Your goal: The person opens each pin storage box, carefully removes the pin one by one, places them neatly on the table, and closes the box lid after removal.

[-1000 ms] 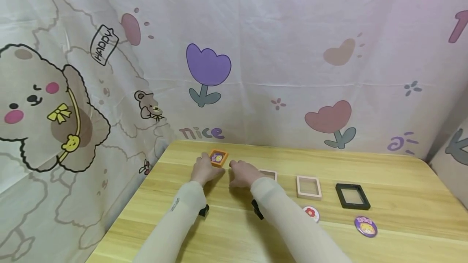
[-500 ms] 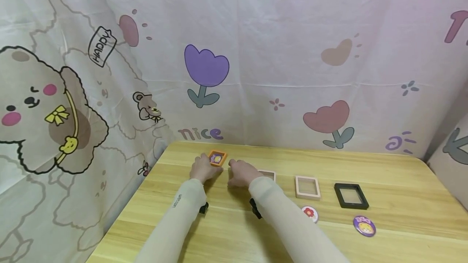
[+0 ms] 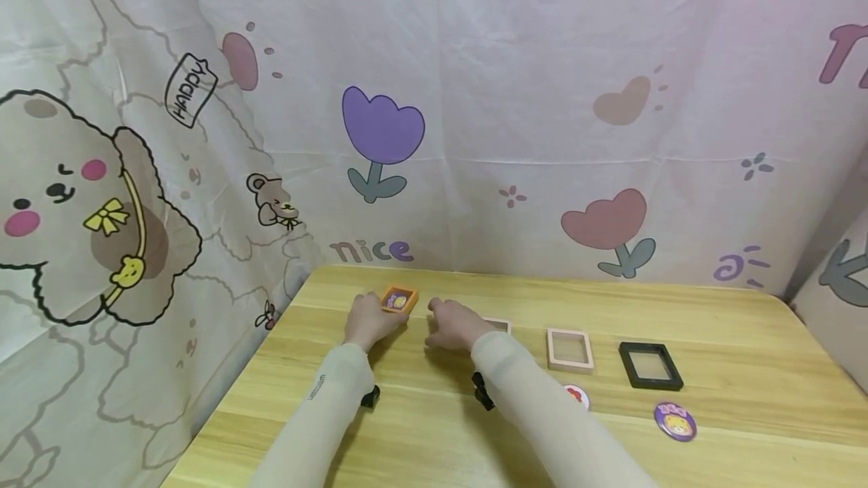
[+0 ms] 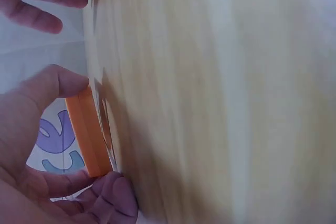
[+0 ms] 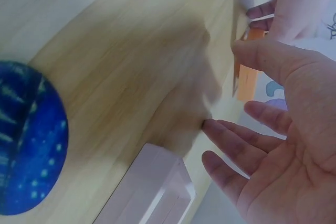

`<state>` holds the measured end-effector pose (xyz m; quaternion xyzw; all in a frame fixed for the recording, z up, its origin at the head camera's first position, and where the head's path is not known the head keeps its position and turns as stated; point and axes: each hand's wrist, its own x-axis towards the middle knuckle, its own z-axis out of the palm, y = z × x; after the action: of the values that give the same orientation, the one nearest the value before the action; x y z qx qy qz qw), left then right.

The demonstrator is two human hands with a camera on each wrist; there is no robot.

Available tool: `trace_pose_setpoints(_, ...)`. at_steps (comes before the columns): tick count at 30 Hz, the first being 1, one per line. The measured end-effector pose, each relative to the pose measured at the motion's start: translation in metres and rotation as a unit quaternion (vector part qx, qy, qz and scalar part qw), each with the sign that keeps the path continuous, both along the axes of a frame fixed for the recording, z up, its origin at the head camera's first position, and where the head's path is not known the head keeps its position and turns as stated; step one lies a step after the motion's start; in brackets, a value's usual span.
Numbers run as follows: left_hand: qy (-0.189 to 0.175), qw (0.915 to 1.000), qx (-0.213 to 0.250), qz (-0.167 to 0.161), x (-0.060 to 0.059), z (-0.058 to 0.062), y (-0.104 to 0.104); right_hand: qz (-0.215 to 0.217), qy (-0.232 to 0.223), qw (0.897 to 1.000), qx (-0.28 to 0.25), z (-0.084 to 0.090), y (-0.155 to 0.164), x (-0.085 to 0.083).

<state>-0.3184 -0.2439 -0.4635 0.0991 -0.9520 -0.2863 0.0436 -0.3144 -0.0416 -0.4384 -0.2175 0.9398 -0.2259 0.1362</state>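
Near the far left corner of the desk [image 3: 420,428]: left hand [image 3: 367,319] holding the orange frame [image 3: 398,300], thumb and curled fingers [image 4: 113,198] pinching its edges in the left wrist view, frame lying on the wood with a purple badge inside. Just to the right of it, apart from the frame: right hand [image 3: 456,322], holding nothing, palm open in the right wrist view, fingers [image 5: 233,140] spread and loosely bent, tips near the wood. Partly hidden behind that hand, a pale pink frame [image 3: 500,324]. Further along toward the right edge, in a row: another pink frame [image 3: 570,349], then a black frame [image 3: 649,365]. Nearer the front edge, a red-flower badge [image 3: 578,395] half covered by the right sleeve [image 3: 542,413], and a purple badge [image 3: 674,422] below the black frame. Behind the far edge, a cartoon-printed curtain [image 3: 475,111].
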Motion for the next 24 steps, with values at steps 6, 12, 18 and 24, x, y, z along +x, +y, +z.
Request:
trace_pose_setpoints(6,0.011,0.9990,0.038,-0.018,0.006,-0.004,-0.005,0.006,0.012,1.000,-0.011,0.002,0.012,0.004)
trace_pose_setpoints(12,0.005,0.9956,0.074,-0.058,0.015,-0.001,-0.003,0.009,0.022,0.999,-0.043,0.012,0.034,0.009)
trace_pose_setpoints(18,-0.002,0.9863,0.107,-0.125,0.035,0.011,0.008,0.041,0.041,0.996,-0.062,0.023,0.053,0.017)
trace_pose_setpoints(24,-0.007,0.9682,0.131,-0.213,0.052,0.021,0.026,0.075,0.071,0.993,-0.064,0.031,0.069,0.025)
